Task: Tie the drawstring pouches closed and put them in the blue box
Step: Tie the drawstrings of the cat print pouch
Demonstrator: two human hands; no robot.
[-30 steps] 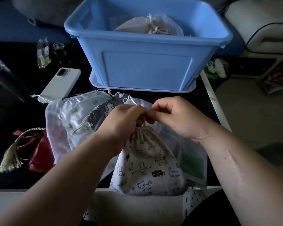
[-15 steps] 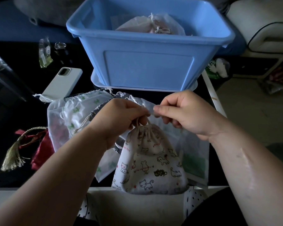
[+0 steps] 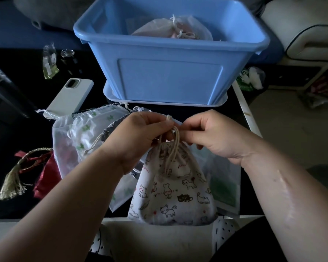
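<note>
Your left hand (image 3: 140,135) curls its fingers round the cream drawstring (image 3: 175,146) just above the gathered neck of the cat-print pouch (image 3: 170,195). Your right hand (image 3: 212,137) pinches the same cord from the other side, close against the left. You have the pouch at the near edge of the dark table (image 3: 36,208), over a pile of other pouches (image 3: 91,129). Beyond it stands the blue box (image 3: 169,76), with a sheer pouch (image 3: 159,29) inside.

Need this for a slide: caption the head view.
Left hand and right hand pinch the drawstring of the cat-print pouch, in front of the blue box.
</note>
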